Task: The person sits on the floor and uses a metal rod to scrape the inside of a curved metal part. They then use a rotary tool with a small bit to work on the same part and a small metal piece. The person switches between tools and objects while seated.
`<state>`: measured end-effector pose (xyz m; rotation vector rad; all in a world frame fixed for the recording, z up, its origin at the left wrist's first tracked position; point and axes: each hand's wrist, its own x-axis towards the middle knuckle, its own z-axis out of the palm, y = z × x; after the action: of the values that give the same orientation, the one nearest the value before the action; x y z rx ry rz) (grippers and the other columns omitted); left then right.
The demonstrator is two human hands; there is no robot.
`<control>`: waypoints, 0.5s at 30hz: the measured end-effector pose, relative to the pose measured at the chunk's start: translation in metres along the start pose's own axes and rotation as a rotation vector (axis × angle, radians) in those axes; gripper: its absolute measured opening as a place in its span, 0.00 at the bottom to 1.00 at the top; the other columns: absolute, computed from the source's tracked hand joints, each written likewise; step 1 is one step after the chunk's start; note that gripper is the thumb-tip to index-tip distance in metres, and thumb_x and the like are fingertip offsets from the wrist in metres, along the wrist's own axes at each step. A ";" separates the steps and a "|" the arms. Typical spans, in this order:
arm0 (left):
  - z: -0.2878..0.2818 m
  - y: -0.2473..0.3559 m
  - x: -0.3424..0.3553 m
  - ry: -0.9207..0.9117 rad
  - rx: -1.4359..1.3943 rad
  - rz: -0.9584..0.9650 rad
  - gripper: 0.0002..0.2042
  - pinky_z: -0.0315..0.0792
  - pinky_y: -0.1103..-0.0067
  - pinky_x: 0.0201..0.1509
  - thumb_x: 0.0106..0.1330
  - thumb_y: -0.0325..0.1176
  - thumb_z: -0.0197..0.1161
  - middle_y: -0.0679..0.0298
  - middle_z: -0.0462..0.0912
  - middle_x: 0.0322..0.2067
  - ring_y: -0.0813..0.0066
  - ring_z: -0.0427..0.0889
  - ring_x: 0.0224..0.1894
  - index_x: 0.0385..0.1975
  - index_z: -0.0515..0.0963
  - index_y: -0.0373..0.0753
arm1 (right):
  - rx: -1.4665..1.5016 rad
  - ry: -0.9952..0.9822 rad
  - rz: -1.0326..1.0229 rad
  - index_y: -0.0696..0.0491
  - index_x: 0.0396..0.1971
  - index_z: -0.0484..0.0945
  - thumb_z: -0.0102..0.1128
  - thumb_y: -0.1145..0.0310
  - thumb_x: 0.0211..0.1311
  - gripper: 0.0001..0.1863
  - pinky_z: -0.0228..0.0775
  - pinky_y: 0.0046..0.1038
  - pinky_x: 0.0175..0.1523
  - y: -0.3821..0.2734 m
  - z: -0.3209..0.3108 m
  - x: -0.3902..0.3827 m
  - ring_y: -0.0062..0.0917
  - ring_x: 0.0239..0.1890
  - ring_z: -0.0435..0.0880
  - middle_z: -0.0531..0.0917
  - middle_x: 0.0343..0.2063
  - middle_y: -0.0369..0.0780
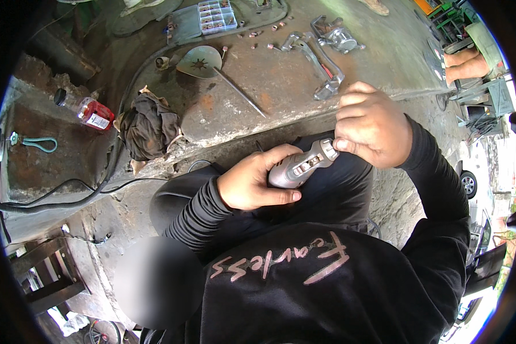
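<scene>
My left hand [252,180] is wrapped around a grey rotary tool [295,172], held over my lap with its ridged collar end up and to the right. At that collar, my right hand [370,126] is closed in a pinch, thumb and fingertips touching the tool's end. Whatever lies between those fingertips is hidden. Beyond my right hand, on the concrete ledge, rest a bracket-shaped metal part [327,86] and a rounded grey metal part [337,39].
A round metal dish [198,62], a thin rod [241,93] and a dark rag [149,126] lie on the ledge [269,114]. Behind them are a compartment box [217,17] and several small copper-coloured pieces. At left stand a bottle of red liquid [94,113] and a hose [106,178]. Another person's legs [464,63] show at right.
</scene>
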<state>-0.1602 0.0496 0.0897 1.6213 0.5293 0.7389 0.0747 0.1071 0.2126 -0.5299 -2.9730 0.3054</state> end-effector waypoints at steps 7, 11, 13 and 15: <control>0.011 0.007 0.001 0.386 1.003 0.007 0.29 0.76 0.70 0.33 0.44 0.38 0.72 0.56 0.79 0.32 0.58 0.82 0.31 0.48 0.72 0.39 | 0.574 -0.101 0.654 0.55 0.16 0.74 0.51 0.61 0.63 0.18 0.64 0.30 0.27 0.008 0.029 -0.011 0.31 0.18 0.74 0.72 0.12 0.40; 0.008 0.003 0.003 0.326 0.747 -0.031 0.29 0.76 0.72 0.38 0.47 0.38 0.72 0.54 0.80 0.35 0.56 0.83 0.34 0.50 0.71 0.38 | 0.522 -0.124 0.638 0.55 0.22 0.75 0.53 0.59 0.61 0.15 0.66 0.29 0.35 0.008 0.018 -0.007 0.30 0.27 0.76 0.75 0.19 0.38; 0.004 0.000 0.002 0.262 0.531 -0.038 0.29 0.76 0.74 0.41 0.48 0.36 0.72 0.54 0.81 0.36 0.58 0.83 0.36 0.51 0.70 0.36 | -0.121 0.084 0.202 0.54 0.26 0.75 0.56 0.59 0.58 0.13 0.66 0.31 0.41 0.005 0.011 -0.005 0.29 0.33 0.76 0.75 0.24 0.37; 0.000 -0.003 0.001 0.180 0.363 -0.025 0.30 0.74 0.76 0.44 0.49 0.35 0.72 0.53 0.81 0.37 0.62 0.83 0.38 0.52 0.69 0.35 | -0.234 -0.018 0.087 0.54 0.29 0.76 0.59 0.62 0.51 0.12 0.64 0.34 0.47 0.000 0.004 -0.005 0.31 0.38 0.74 0.75 0.29 0.38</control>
<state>-0.1588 0.0510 0.0870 1.8875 0.8510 0.8077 0.0783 0.1045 0.2089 -0.6855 -3.0260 -0.0324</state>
